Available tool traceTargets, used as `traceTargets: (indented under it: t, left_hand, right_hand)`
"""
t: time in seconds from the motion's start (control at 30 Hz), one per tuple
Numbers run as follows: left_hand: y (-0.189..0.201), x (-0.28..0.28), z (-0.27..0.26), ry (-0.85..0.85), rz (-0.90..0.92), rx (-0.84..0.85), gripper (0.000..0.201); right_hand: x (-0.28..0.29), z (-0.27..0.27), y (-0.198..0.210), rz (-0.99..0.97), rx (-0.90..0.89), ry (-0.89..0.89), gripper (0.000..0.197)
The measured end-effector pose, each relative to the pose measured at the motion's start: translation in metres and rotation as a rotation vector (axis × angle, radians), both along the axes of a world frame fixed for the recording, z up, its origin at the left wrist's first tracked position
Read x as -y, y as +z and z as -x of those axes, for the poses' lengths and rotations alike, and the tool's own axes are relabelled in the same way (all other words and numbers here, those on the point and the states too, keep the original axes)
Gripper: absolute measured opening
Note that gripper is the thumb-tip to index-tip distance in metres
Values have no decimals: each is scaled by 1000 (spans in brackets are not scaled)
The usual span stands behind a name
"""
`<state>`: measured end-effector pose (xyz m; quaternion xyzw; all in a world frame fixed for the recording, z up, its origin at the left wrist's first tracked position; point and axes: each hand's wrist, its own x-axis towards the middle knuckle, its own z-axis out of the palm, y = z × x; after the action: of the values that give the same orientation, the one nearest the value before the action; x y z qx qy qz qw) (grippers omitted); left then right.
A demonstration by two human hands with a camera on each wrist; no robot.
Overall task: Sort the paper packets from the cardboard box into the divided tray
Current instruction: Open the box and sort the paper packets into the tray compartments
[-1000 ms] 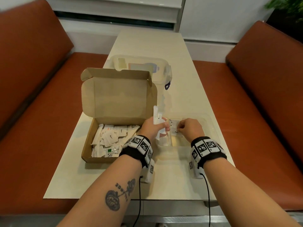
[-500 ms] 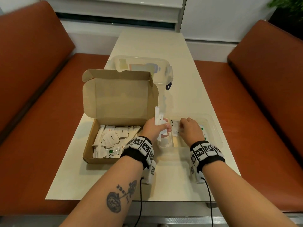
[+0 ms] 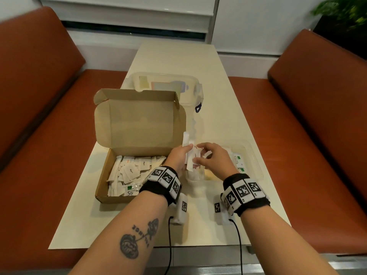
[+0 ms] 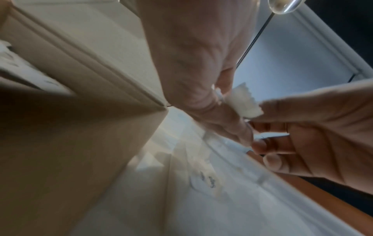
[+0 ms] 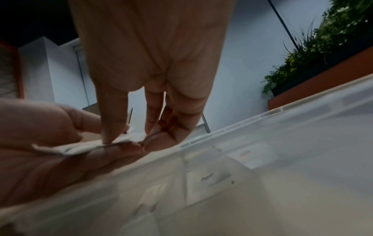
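A bunch of packets is gripped upright in the left hand, and one of them is pinched by the fingertips of the right hand, just above the tray. More packets are seen lying in the tray's compartments and heaped in the open box, which is set on the surface just left of the tray.

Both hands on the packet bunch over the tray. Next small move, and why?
Probably the right hand pulls one packet free of the bunch that the left hand holds upright, then lowers it into the divided tray. Its fingertips already pinch a packet's edge, directly above the compartments.
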<state>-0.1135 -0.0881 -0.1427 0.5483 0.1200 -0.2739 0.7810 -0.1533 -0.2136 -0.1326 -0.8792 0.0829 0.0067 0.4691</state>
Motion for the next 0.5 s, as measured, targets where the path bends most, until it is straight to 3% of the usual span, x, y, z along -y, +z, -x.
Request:
traceTargets:
  t: [0.1, 0.3, 0.5]
  left_hand:
    - [6, 0, 4, -65, 47, -11, 24]
    - [9, -3, 9, -262, 11, 47, 43]
    - [3, 0, 9, -181, 18, 100, 39]
  right_hand:
    - [5, 0, 1, 33, -15, -4, 43]
    - [14, -3, 4, 129, 12, -12, 26]
    - [19, -5, 2, -99, 59, -133, 13]
